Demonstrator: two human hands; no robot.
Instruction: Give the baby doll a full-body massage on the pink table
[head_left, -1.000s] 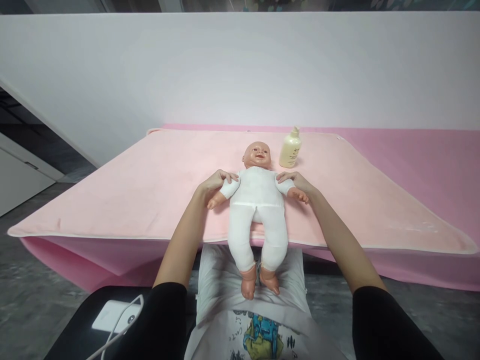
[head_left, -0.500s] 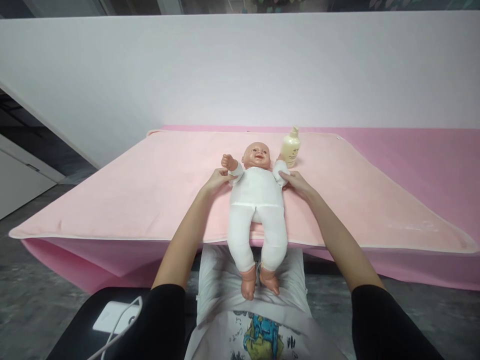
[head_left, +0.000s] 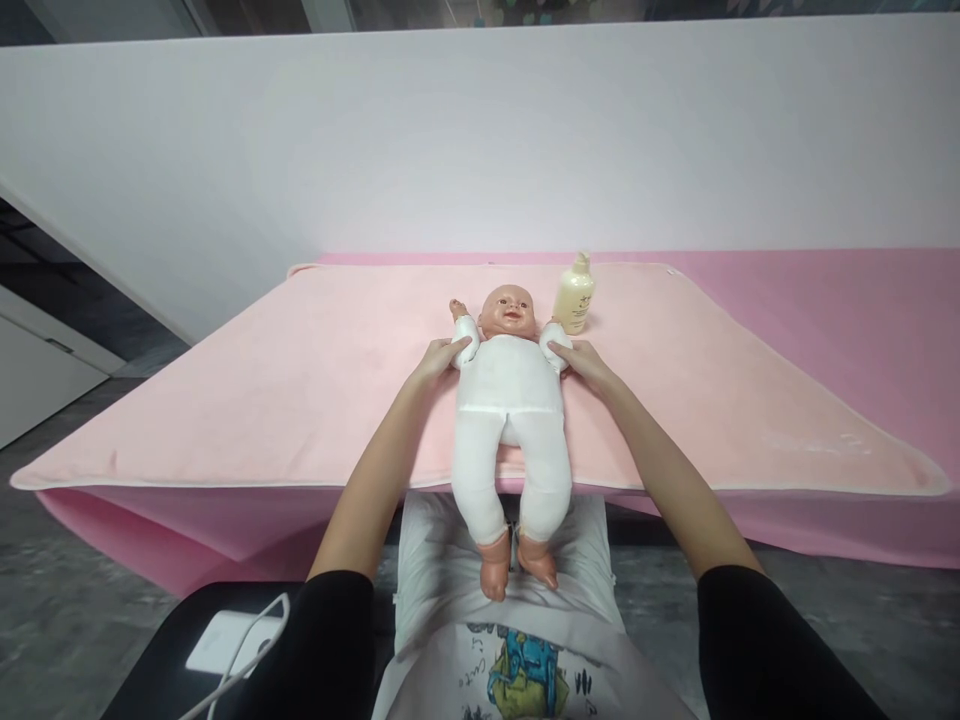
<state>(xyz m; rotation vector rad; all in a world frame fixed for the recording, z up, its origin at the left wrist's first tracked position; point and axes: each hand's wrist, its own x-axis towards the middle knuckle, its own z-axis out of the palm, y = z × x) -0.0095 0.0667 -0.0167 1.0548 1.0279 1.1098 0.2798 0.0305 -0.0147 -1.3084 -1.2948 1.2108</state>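
Observation:
A baby doll [head_left: 511, 378] with a white cloth body lies on its back, head away from me. Its legs reach over the table's front edge, with the feet above my lap. My left hand [head_left: 441, 358] is closed round the doll's arm on the left, thumb on the white sleeve. On the other side, my right hand [head_left: 586, 362] grips the doll's other arm in the same way. Both doll arms are bent upward beside the head. Just behind the arm on the right stands a pale yellow pump bottle [head_left: 574, 297], upright.
A light pink mat [head_left: 337, 400] covers the table over a darker pink cloth [head_left: 862, 320]. Behind rises a white partition [head_left: 480, 140]. At lower left, a white device [head_left: 229, 641] with a cable rests on a black seat.
The doll's hand on the left has turned and now points more upward. Both my hands keep their hold on the arms. The whole view has shifted slightly.

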